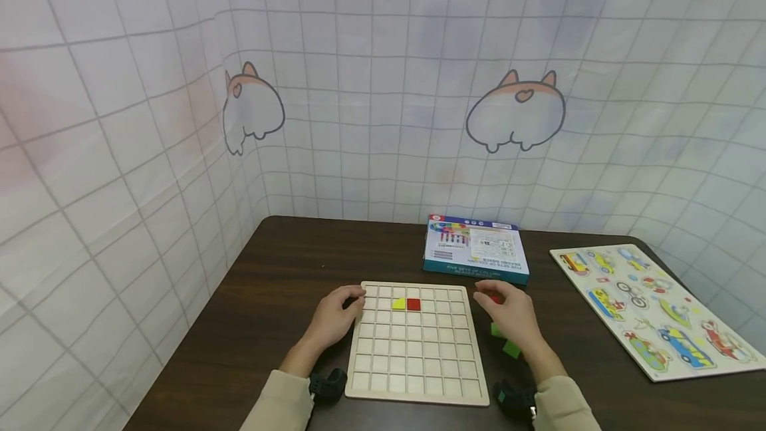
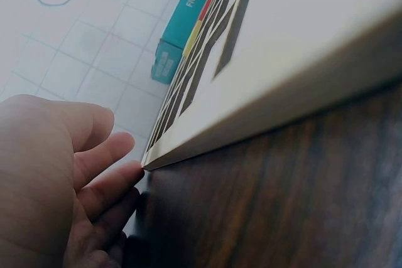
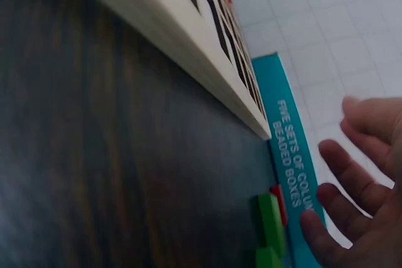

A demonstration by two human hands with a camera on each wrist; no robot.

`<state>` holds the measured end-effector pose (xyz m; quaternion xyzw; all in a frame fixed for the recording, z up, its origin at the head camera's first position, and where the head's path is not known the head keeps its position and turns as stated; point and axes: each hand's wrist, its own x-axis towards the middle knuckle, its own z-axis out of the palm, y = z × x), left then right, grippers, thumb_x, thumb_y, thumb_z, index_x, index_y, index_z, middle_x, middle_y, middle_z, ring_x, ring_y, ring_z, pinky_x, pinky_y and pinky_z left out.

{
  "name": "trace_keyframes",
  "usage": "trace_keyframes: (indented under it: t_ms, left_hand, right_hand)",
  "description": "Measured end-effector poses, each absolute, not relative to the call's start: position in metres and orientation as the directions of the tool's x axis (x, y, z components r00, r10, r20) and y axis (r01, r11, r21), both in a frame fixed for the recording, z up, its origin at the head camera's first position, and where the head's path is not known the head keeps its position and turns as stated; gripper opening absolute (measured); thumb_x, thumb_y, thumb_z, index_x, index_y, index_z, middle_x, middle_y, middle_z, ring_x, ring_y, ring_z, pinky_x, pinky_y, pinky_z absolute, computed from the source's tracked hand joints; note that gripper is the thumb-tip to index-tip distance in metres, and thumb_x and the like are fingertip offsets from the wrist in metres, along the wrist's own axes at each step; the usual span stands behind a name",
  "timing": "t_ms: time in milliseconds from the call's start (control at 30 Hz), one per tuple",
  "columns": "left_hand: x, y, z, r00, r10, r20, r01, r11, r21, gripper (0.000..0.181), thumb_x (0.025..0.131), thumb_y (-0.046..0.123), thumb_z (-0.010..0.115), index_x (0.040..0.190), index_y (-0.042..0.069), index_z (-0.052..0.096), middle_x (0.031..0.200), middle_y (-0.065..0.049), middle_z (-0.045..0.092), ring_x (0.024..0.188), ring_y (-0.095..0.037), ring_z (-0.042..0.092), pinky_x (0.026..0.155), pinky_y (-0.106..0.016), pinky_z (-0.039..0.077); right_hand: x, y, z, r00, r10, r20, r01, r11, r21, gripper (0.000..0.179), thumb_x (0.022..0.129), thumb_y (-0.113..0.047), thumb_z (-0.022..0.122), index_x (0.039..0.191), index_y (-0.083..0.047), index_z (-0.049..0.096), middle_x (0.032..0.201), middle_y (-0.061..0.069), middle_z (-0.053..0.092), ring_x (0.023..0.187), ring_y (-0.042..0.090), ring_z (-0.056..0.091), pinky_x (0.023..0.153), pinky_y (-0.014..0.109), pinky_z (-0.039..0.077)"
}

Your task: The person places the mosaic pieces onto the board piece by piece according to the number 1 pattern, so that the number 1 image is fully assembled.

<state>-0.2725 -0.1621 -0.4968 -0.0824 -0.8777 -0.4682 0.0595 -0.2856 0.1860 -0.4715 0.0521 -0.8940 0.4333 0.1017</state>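
A pale wooden grid board [image 1: 414,384] lies on the dark table. In its second row sit a yellow piece [image 1: 399,304] with a pale corner and, beside it, a red square [image 1: 413,304]. My left hand [image 1: 335,316] rests by the board's upper left corner; in the left wrist view a fingertip [image 2: 137,169] touches that corner. Beyond the right edge, my right hand [image 1: 511,314] hovers with spread fingers and holds nothing. Below it are a red block [image 3: 279,205], partly hidden, and two green blocks [image 3: 271,223], one nearer me [image 1: 511,349].
Behind the board lies a flat boxed set [image 1: 475,249] with a teal side. A picture puzzle board [image 1: 664,311] with vehicles lies at the right. A white grid-patterned cloth [image 1: 383,118] hangs behind the table and along its left side.
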Motion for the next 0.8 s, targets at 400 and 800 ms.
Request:
trace_keyframes:
  t_ms: [400,800]
  left_hand:
    - [-0.272,-0.165,-0.496,-0.980,0.097,0.174,0.199,0.551,0.810,0.032,0.100,0.023,0.058,0.128,0.010,0.064,0.136,-0.010,0.056,0.131,-0.034,0.048,0.105,-0.056,0.039]
    - [-0.273,-0.163,-0.497,-0.983,0.096,0.157,0.184,0.563,0.806,0.032,0.100,0.025,0.057,0.128,0.012,0.064,0.137,-0.008,0.056,0.131,-0.033,0.047,0.105,-0.055,0.039]
  right_hand:
    - [-0.292,0.208,-0.484,-0.968,0.178,0.178,-0.035,0.606,-0.794,0.027,0.095,-0.023,0.065,0.116,-0.006,0.070,0.110,0.013,0.070,0.096,0.024,0.061,0.075,0.027,0.049]
    - [-0.292,0.216,-0.492,-0.974,0.103,0.202,-0.065,0.727,-0.683,0.032,0.092,-0.019,0.067,0.120,-0.002,0.067,0.117,0.020,0.063,0.101,0.033,0.058,0.085,0.048,0.047]
